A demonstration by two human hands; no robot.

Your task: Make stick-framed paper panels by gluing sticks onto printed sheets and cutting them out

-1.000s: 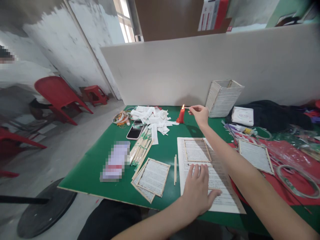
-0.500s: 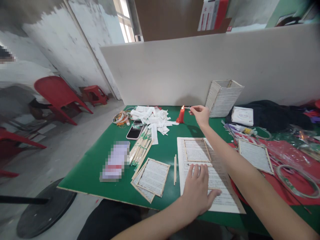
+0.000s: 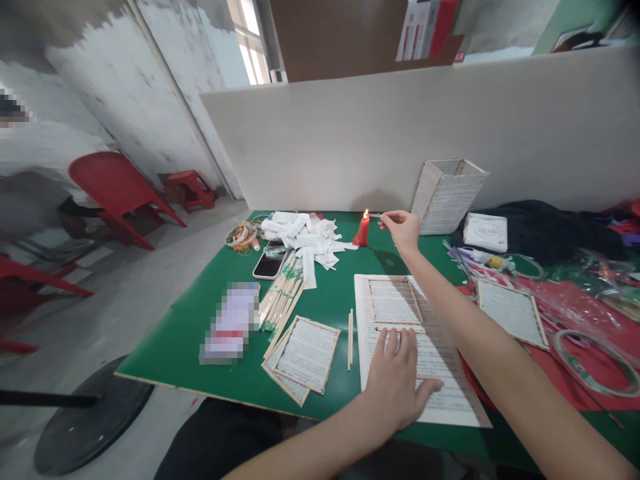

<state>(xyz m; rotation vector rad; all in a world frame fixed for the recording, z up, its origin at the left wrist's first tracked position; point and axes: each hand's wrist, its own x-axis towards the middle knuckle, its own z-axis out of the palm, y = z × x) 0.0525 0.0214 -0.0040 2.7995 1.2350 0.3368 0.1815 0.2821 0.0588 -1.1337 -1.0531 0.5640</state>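
My right hand (image 3: 404, 230) pinches a thin pale stick (image 3: 377, 215) and holds its tip at the flame of a lit red candle (image 3: 363, 232). Lower down, my left hand (image 3: 394, 380) lies flat, fingers stretched out and thumb spread, on a printed paper sheet (image 3: 463, 403). A square frame of thin wooden sticks (image 3: 415, 304) rests on that sheet just beyond the fingertips. More sticks show on the paper around my left hand, partly covered by it. Two loose sticks (image 3: 351, 340) lie beside the sheet's left edge.
Paper-backed stick frames (image 3: 307, 353) overlap at left, near bundled sticks (image 3: 283, 293), a phone (image 3: 269, 265) and paper strips (image 3: 320, 237). A paper-covered box (image 3: 447, 200) stands behind my right hand. At right are another frame (image 3: 513, 313) and coiled tubing (image 3: 595, 363).
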